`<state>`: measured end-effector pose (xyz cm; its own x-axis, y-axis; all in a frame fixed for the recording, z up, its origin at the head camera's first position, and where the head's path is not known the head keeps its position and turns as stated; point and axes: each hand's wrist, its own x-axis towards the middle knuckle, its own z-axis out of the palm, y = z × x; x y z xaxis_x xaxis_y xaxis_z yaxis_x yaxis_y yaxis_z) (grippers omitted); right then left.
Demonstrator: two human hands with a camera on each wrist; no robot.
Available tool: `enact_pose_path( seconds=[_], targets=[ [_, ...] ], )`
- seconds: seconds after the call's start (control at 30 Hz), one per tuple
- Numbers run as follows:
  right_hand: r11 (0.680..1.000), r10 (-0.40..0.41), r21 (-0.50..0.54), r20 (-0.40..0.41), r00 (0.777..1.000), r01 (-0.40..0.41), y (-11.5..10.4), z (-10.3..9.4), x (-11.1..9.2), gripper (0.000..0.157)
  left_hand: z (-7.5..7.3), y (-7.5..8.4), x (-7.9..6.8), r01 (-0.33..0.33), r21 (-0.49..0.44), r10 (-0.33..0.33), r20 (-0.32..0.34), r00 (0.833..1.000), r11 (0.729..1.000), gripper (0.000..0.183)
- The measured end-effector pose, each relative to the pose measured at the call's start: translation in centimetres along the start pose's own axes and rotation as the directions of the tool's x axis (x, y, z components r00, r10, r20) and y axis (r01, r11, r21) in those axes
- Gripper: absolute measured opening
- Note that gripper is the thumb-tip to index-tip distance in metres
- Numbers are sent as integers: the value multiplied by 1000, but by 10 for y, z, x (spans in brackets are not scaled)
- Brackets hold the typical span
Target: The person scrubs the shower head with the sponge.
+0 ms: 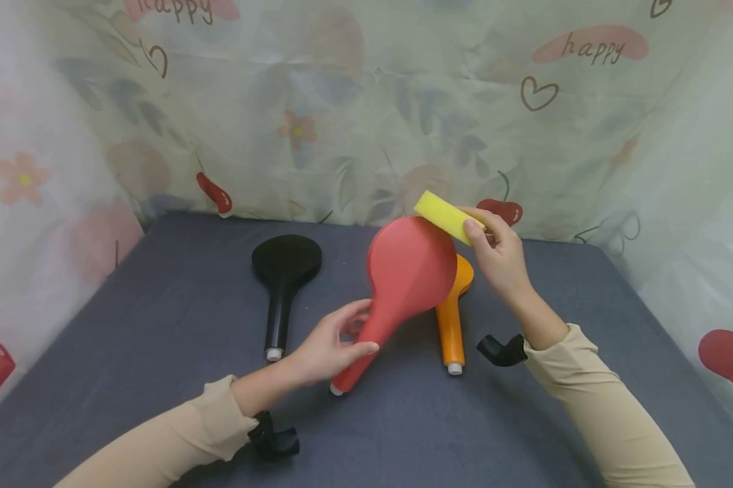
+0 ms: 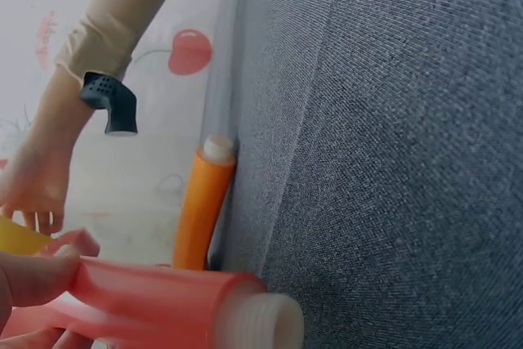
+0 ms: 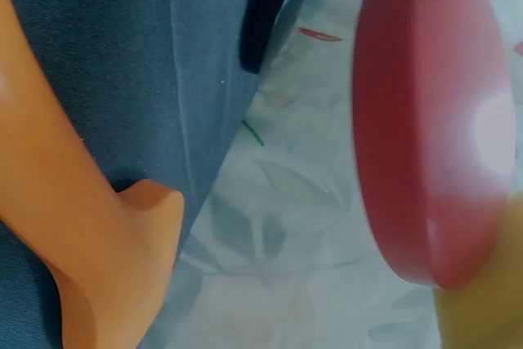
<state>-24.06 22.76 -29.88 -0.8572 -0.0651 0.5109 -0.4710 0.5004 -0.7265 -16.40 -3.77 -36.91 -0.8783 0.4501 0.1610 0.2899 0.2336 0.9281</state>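
Note:
My left hand [image 1: 326, 346] grips a red shower head [image 1: 412, 271] by its handle and holds it tilted above the table, with the round head up and to the right. Its white threaded end [image 2: 265, 323] points toward the left wrist camera. A yellow sponge [image 1: 443, 215] is pinched between the thumb and fingers of my right hand [image 1: 499, 254]. That sponge lies against the upper right rim of the red head. Behind the red one, an orange shower head [image 1: 450, 332] lies on the table, its head partly hidden in the head view.
A black shower head [image 1: 286, 261] lies on the dark grey table [image 1: 177, 325], left of the red one. Black wrist-camera mounts [image 1: 275, 440] stick out at both cuffs. A patterned curtain [image 1: 354, 135] hangs behind the table and along both sides.

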Motion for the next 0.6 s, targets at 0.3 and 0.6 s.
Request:
enact_pose_path(
  seconds=[0.3,0.6],
  targets=[
    [996,64,-56,-25,998,-66,-1,-5,2,34,1,1,-1,16,59,-13,-58,998,998,61],
    [1000,-12,-27,10,1000,12,-24,1,10,32,6,2,2,6,108,2,-80,997,994,60]
  ],
)
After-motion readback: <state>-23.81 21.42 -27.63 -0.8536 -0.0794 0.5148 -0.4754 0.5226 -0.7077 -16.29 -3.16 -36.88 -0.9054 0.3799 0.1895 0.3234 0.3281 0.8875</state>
